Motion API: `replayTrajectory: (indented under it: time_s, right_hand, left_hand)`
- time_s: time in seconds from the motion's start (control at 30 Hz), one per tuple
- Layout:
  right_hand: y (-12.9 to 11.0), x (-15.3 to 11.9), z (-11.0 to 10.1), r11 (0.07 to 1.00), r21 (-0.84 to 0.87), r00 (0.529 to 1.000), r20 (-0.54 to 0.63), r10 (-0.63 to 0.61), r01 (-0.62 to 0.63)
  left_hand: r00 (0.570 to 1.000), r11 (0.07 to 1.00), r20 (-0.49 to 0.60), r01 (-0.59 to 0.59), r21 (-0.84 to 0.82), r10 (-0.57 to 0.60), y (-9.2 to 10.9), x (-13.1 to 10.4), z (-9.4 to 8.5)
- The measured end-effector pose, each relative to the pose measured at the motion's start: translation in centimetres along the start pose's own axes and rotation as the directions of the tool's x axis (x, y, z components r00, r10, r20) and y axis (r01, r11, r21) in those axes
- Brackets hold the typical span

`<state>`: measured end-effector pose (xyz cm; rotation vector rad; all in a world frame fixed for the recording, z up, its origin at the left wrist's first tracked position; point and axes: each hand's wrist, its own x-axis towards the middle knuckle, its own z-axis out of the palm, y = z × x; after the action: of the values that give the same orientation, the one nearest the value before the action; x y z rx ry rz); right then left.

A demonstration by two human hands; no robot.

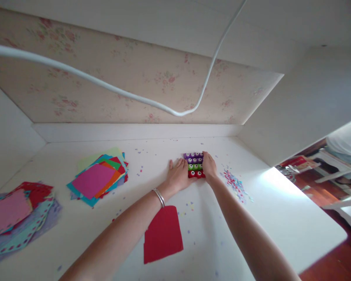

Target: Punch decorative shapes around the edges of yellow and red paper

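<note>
Rows of small purple, green and red pieces with white, eye-like round tops (195,166) stand packed together on the white table (275,218). Against their left side rests my left hand (178,175), its thumb side along the near edge and some fingers spread on the table. My right hand (209,165) presses on their right side, fingers together along the edge. The block of pieces is held between both hands. Nearer to me, a red sheet (163,236) lies partly under my left forearm.
Coloured sheets (96,179) are piled at the left, with punched sheets (10,210) farther left. Small paper bits (234,183) lie right of my right hand. A white cable (152,102) hangs ahead. A person's leg (346,136) shows far right.
</note>
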<state>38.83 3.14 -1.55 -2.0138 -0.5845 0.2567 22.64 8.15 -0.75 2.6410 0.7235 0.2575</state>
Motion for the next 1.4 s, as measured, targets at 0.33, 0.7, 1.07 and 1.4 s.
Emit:
replayTrajectory:
  time_s: [0.33, 0.7, 1.07, 1.4]
  right_hand:
    - [-4.3, 0.0, 7.2, 0.998, 0.005, 0.994, 0.085, -0.069, 0.069]
    - [-9.1, -0.6, 15.4, 0.991, 0.037, 0.985, 0.107, -0.134, 0.131]
    - [-11.5, -0.2, 19.3, 0.983, 0.108, 0.988, 0.018, -0.152, 0.149]
    - [-15.3, -7.1, 10.9, 0.915, 0.214, 0.882, 0.265, -0.391, 0.341]
  left_hand:
    - [0.996, 0.996, -0.017, 0.083, 0.018, -0.083, -6.4, -0.5, -3.4]
    - [0.990, 0.991, -0.059, 0.132, 0.032, -0.130, -14.5, -0.8, -6.3]
    - [0.987, 0.991, -0.088, 0.134, 0.020, -0.132, -18.5, -0.2, -7.7]
    - [0.968, 0.996, -0.235, 0.082, -0.020, -0.085, -17.5, -3.0, -9.0]
